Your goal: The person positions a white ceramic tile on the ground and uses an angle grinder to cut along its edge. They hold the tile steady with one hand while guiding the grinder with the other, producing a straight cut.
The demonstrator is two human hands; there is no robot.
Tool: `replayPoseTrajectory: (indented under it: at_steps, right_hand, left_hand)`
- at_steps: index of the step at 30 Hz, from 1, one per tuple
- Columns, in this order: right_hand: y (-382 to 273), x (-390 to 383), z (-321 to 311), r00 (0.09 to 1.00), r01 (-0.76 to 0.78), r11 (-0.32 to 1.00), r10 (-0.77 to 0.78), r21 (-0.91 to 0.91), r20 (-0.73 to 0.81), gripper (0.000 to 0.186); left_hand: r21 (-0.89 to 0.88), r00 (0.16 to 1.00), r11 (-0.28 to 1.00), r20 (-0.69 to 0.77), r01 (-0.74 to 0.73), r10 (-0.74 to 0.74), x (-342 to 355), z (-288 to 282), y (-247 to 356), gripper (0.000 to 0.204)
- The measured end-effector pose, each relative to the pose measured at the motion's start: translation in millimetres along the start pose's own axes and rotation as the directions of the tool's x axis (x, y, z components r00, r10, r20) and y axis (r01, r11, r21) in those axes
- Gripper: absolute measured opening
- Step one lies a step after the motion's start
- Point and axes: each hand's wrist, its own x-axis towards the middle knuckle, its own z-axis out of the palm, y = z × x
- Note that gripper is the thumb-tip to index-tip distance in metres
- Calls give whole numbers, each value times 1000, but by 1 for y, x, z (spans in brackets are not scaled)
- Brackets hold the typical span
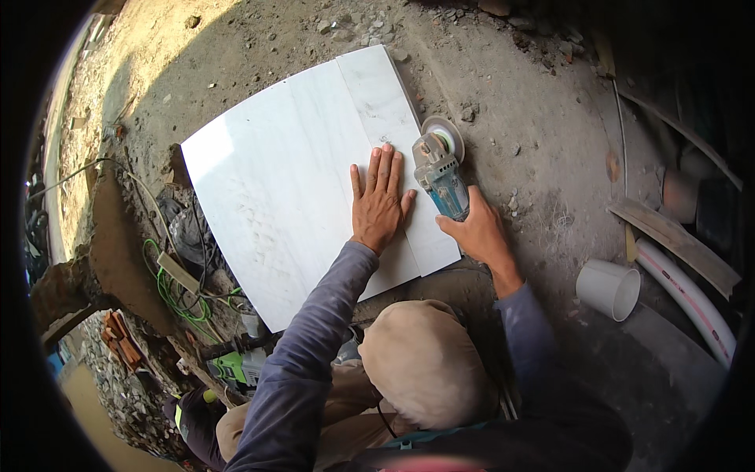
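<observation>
dusty grey ground (543, 102), strewn with small stones, spreads around a white slab (267, 165) lying flat in front of the person. a line runs down the slab, marking off a narrower strip (366, 86) on its right side. the left hand (379, 200) presses palm down across that line, fingers straight and nearly together, thumb spread out, gripping nothing. the right hand (481, 228) is curled around the body of a blue and grey grinder (440, 177), whose round disc (459, 144) sits at the slab's right edge; whether they touch cannot be told. a green cord (185, 297) lies to the left, a white pipe (692, 303) to the right.
</observation>
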Motion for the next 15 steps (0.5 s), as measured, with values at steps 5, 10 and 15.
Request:
replayPoseTrajectory:
  at_steps: [5, 10, 15]
  right_hand:
    - [-20, 30, -4, 1000, -11, 999, 11, -35, -5, 68]
    - [-38, 67, -3, 1000, 18, 1000, -18, -1, -10, 69]
    - [-61, 108, -4, 995, 84, 995, -87, -46, -53, 74]
  left_hand:
    - [1, 1000, 1000, -22, -10, 10, 0, -2, 0, 80]
    - [-10, 1000, 1000, -7, -6, 6, 0, -5, -1, 80]
    - [-18, 1000, 1000, 26, -1, 2, 0, -5, -2, 80]
